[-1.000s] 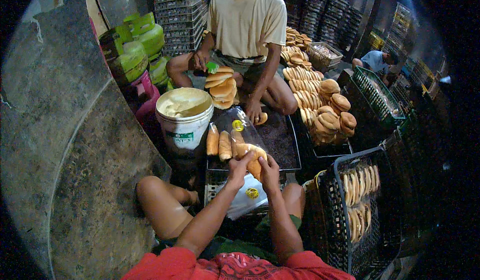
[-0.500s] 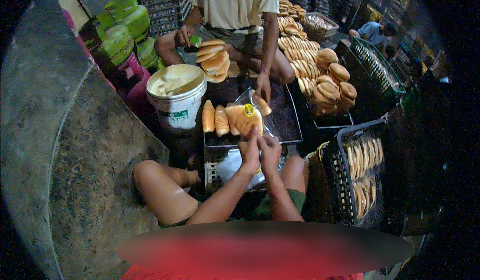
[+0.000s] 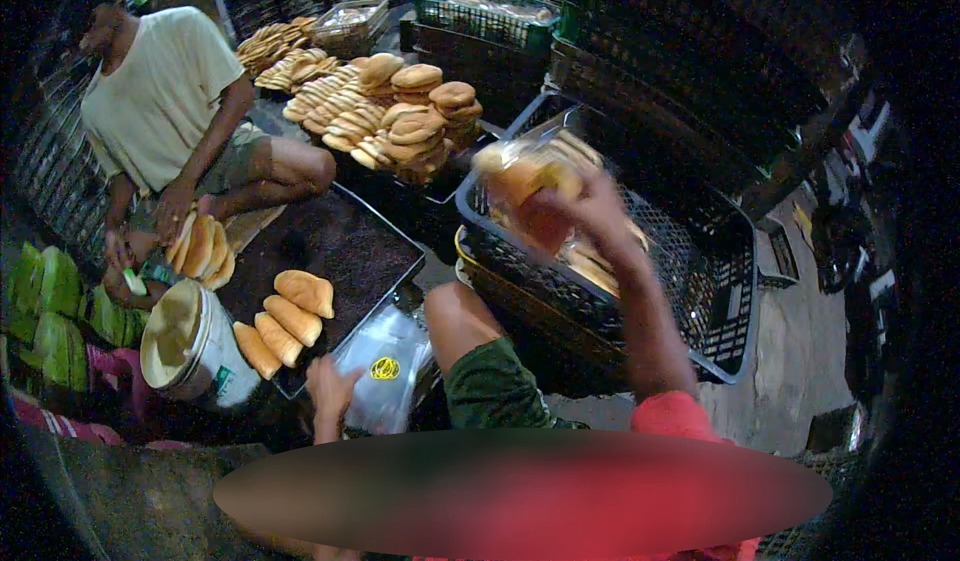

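Note:
My right hand (image 3: 590, 211), smeared by motion, grips a bagged bread bun (image 3: 525, 176) in clear plastic with a yellow print. It is over the black plastic crate (image 3: 735, 306), where more bagged buns (image 3: 590, 266) stand in rows. My left hand (image 3: 332, 393) has its fingers apart beside a stack of clear plastic bags (image 3: 385, 346) with a yellow print on top; whether it touches them is unclear. Several oblong bread rolls (image 3: 290, 326) lie just beyond that hand, on the near corner of a dark tray (image 3: 330, 251).
Across the tray sits a co-worker (image 3: 175, 111) holding split buns (image 3: 203, 249) and a green-handled tool (image 3: 135, 279). A white bucket of cream (image 3: 200, 346) stands at left near green gas cylinders (image 3: 50, 321). Piled buns (image 3: 415, 126) fill a far tray; a green crate (image 3: 485, 16) is behind.
The view has swung right. My hands have parted: the right carried the bagged bun over to the black crate, while the left is beside the plastic bags.

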Tool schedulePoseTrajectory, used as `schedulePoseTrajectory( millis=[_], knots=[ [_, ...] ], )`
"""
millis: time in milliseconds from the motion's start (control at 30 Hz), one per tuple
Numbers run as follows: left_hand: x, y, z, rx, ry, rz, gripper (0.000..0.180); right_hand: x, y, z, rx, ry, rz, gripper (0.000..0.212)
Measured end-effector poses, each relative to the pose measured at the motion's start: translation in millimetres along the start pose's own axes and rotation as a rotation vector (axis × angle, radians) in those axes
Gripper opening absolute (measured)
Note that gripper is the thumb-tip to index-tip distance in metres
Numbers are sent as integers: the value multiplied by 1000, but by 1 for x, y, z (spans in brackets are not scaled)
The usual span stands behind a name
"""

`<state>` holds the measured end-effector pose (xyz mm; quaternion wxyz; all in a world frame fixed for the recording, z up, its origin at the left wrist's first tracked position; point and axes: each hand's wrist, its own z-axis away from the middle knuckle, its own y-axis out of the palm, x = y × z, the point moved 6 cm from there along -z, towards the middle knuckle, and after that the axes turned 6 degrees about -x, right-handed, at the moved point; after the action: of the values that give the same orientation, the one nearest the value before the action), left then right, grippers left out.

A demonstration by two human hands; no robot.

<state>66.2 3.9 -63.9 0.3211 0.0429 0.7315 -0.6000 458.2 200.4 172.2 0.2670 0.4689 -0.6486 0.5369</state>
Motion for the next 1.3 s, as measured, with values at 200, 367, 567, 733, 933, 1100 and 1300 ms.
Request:
schedulePoseTrajectory(
  millis=[200,367,567,733,933,1100,1300],
  knots=[
    [98,38,-6,143,-188,70,29,-134,-169,-32,-326,203,991,59],
    [68,21,-2,-32,4,-399,23,-231,-142,-16,-7,233,632,53],
    [75,-8,1,-534,-227,353,24,-119,-94,-31,-253,3,1161,41],
    [69,-44,-15,-314,-279,488,25,4,112,2,-21,-603,508,35],
    [89,-93,-17,-458,-511,800,32,20,422,0,440,-258,431,45],
    [100,-107,-20,-528,-485,1191,22,-8,537,-21,338,-116,694,61],
    [87,-89,-17,-555,-638,1703,16,-106,487,-83,444,115,210,55]
  ],
)
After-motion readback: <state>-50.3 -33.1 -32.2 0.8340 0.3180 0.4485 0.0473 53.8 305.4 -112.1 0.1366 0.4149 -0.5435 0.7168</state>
